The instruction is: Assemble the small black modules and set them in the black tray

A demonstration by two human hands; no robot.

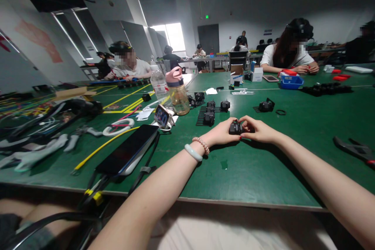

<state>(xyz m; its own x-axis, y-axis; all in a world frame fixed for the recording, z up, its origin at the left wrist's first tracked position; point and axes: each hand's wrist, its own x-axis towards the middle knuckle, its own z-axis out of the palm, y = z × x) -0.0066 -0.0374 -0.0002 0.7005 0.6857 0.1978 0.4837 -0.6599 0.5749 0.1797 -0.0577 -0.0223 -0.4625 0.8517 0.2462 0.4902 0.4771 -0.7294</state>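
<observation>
Black part [235,127] sits over the near middle of the bench, between the two hands. The left hand [223,131] is curled partly closed round its left side, fingers above and thumb below; the right hand [258,129] is drawn in to a pinch, fingertips at its right side.

The room is wide, with a pale far wall [278,4], a dark door [208,41] and a bright window [172,35] left of the door. The green bench [252,172] fills most of the view, with yellow lines on its left. Across it, one person [136,64] sits at far left and another [278,56] at far right, both in white tops and dark headgear; more people are at work farther back.

On the near left lies a dark phone-like device [129,150], slanted, with a white item partly under it. Tangled cables [49,121] spread beyond, blurred. Left of centre, a clear bottle [158,84] stands beside a pink-lidded bottle [179,97]. At the right edge are pliers [353,148]; a blue bin [291,82] with red pieces is far right. Smaller still, a lit display [161,116] leans near the bottles, several black units [209,118] cluster just left of the hands, and another black unit [266,105] lies beyond the right hand, near a black ring [281,112].
</observation>
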